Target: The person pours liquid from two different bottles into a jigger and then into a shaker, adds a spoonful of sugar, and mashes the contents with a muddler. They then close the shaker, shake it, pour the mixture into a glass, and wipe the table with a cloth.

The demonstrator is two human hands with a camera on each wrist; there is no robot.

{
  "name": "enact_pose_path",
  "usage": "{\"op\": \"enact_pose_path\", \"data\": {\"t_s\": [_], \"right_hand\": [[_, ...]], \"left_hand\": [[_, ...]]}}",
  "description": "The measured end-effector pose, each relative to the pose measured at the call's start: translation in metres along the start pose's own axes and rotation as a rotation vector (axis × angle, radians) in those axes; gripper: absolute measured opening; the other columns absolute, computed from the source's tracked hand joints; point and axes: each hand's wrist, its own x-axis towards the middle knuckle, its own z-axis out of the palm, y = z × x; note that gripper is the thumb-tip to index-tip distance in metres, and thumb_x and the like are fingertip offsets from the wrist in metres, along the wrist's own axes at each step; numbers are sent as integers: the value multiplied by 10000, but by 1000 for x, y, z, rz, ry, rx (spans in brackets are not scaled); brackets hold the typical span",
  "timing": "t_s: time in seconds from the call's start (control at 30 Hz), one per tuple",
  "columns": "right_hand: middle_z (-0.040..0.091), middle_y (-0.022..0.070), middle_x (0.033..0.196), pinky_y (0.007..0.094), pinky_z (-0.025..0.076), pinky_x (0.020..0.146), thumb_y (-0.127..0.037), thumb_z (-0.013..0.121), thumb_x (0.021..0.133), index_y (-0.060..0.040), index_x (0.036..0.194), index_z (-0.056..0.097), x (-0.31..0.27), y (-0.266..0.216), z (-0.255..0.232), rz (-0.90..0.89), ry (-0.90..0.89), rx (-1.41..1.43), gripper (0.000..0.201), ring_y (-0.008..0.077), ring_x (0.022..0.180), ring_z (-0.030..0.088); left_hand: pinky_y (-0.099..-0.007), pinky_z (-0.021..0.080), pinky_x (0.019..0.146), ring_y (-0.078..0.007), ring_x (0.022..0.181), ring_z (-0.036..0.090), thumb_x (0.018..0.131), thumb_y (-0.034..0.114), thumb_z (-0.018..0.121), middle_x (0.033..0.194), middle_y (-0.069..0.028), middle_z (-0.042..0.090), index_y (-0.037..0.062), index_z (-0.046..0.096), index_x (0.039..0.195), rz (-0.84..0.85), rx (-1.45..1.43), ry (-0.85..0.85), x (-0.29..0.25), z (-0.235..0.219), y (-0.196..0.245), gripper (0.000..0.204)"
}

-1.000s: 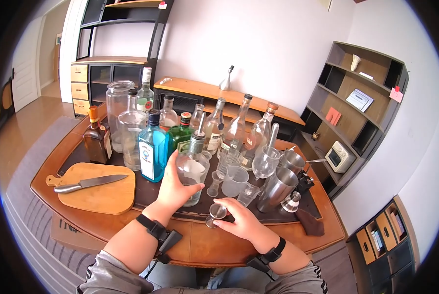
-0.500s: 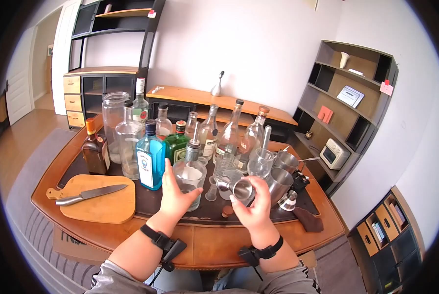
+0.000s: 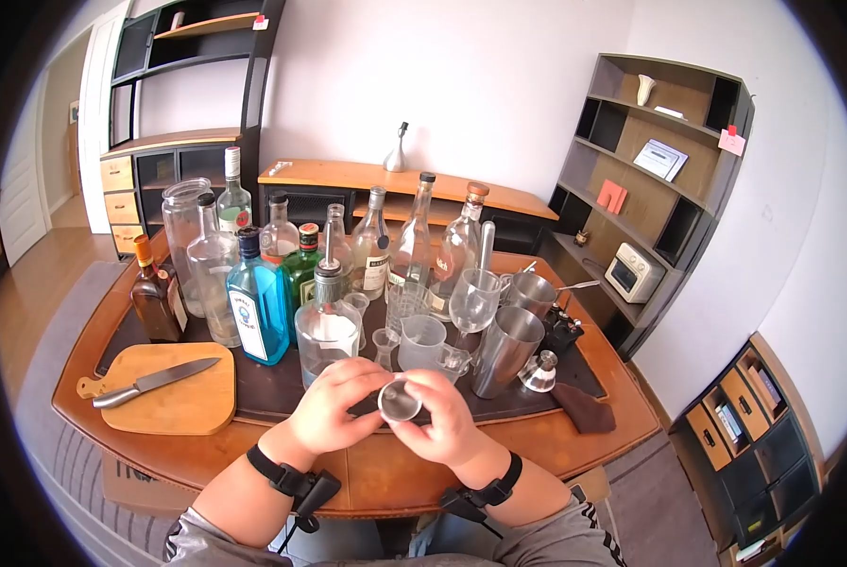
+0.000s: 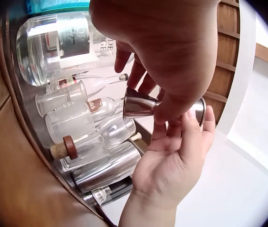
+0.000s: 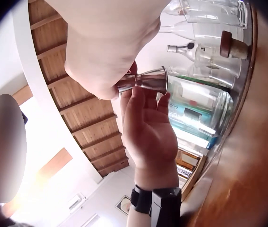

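Note:
Both hands meet at a steel double-ended jigger (image 3: 400,401) above the table's front edge. The left hand (image 3: 333,411) pinches its narrow waist between thumb and fingers, as the left wrist view shows. On the other side the right hand (image 3: 442,420) grips the end nearer to it. One cup's round mouth faces up toward the head camera, while in the right wrist view the jigger (image 5: 153,81) lies sideways between the hands. Just behind the hands stands a clear bottle (image 3: 329,335) with a metal pourer. A cork stopper (image 4: 64,148) with a brown top sits near the table edge.
A knife (image 3: 159,382) lies on the wooden cutting board (image 3: 206,411) at left. A blue bottle (image 3: 258,307) and several others fill the back. Plastic measuring cup (image 3: 421,342), stemmed glass (image 3: 474,300), steel shaker tin (image 3: 508,354) and brown cloth (image 3: 584,408) stand or lie rightward.
The right hand lifted the jigger from low over the table edge, tilted it, then brought it to the middle. The left hand left the side of the pourer bottle and took hold of the jigger.

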Motion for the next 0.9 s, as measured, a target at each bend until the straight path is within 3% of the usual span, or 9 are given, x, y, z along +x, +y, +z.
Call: {"op": "enact_pose_path", "data": {"t_s": [0.27,0.37,0.4,0.47,0.5,0.53,0.6,0.77,0.9], "right_hand": [[583,229,1198,439,518,842,-53,815,726,-107,1380,431,-1,1,2,-22,-49,-53,760,376,1006,627],[560,206,1254,449,508,851,-242,807,780,-89,1365,458,10,9,-25,-136,-52,-182,697,392,1035,608],[559,209,1254,448,502,850,-340,811,784,-73,1342,467,12,17,-39,-184,10,-261,708,388,1033,602],[567,184,1187,426,494,880,-272,752,852,-25,1313,459,21,27,-65,-105,324,-250,599,311,1044,595],[560,159,1124,403,453,941,-360,611,953,2,1267,448,33,31,-78,-85,479,-315,506,263,1030,561],[557,144,1139,382,453,924,-299,565,983,-7,1283,434,42,39,-97,-95,593,-314,439,238,1003,565],[557,113,1145,342,451,886,-182,523,1003,-29,1330,423,53,54,-133,95,917,-158,375,192,981,570],[566,44,1105,278,423,826,-79,581,925,-76,1324,445,47,102,-212,331,1244,-59,422,121,951,557],[557,7,1045,249,414,736,-77,627,883,-92,1347,421,20,146,-237,520,1286,-68,508,98,877,554]], "left_hand": [[-413,491,892,-312,984,650,696,85,750,1026,-105,690,55,686,1034,-22,76,-9,-3,0,-2,345],[-419,497,889,-316,976,651,692,81,743,1009,-114,694,54,688,1032,-104,49,-5,-8,2,-9,345],[-417,506,878,-321,968,651,695,78,742,1005,-122,696,52,689,1024,-118,50,23,-7,1,-7,334],[-416,512,866,-325,963,650,702,79,744,1004,-126,696,52,688,1018,-127,38,30,-8,2,-7,322],[-415,515,860,-327,960,649,706,79,745,1003,-128,695,51,687,1014,-129,33,27,-8,2,-8,315],[-415,516,855,-328,954,650,707,79,749,1003,-128,695,52,687,1011,-136,29,31,-8,2,-8,311],[-413,518,846,-330,943,650,708,79,755,1003,-127,696,52,687,1003,-145,21,33,-8,3,-7,303],[-406,522,812,-324,906,653,703,79,779,980,-117,698,57,693,986,-162,2,21,-9,3,-8,296],[-381,516,776,-297,846,658,698,48,789,887,-96,691,68,705,871,-209,-22,49,-2,4,0,193]]}}
